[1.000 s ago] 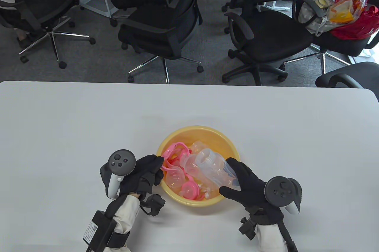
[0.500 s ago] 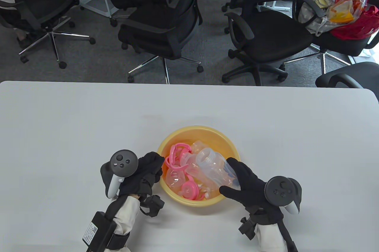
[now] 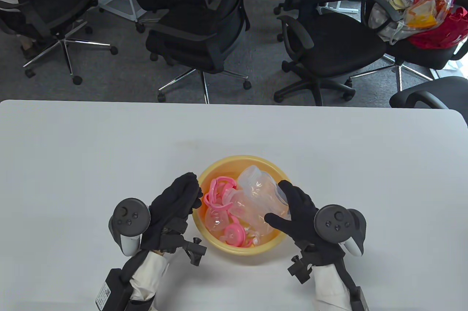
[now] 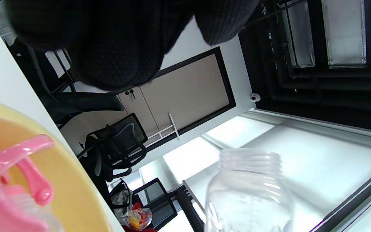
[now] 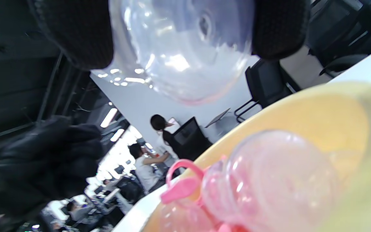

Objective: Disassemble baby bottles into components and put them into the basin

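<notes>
My right hand (image 3: 278,202) grips a clear bottle body (image 3: 257,188) by its base and holds it tilted over the yellow basin (image 3: 234,248), neck pointing away. In the right wrist view, black fingers (image 5: 76,35) flank the bottle base (image 5: 182,42). In the basin lie a pink handle ring (image 3: 218,190), a pink collar (image 3: 234,234) and clear domed caps (image 3: 215,219). My left hand (image 3: 187,192) hovers at the basin's left rim with relaxed fingers and holds nothing. The left wrist view shows the bottle's threaded neck (image 4: 246,183) and the pink handle (image 4: 18,170).
The basin stands near the white table's (image 3: 109,150) front edge, between my two hands. Office chairs (image 3: 204,33) stand on the floor beyond the far edge, one carrying bags (image 3: 427,11).
The left hand let the pink handle ring drop into the basin, then drew back and down to the left. The right hand carried the bottle leftward, further over the basin.
</notes>
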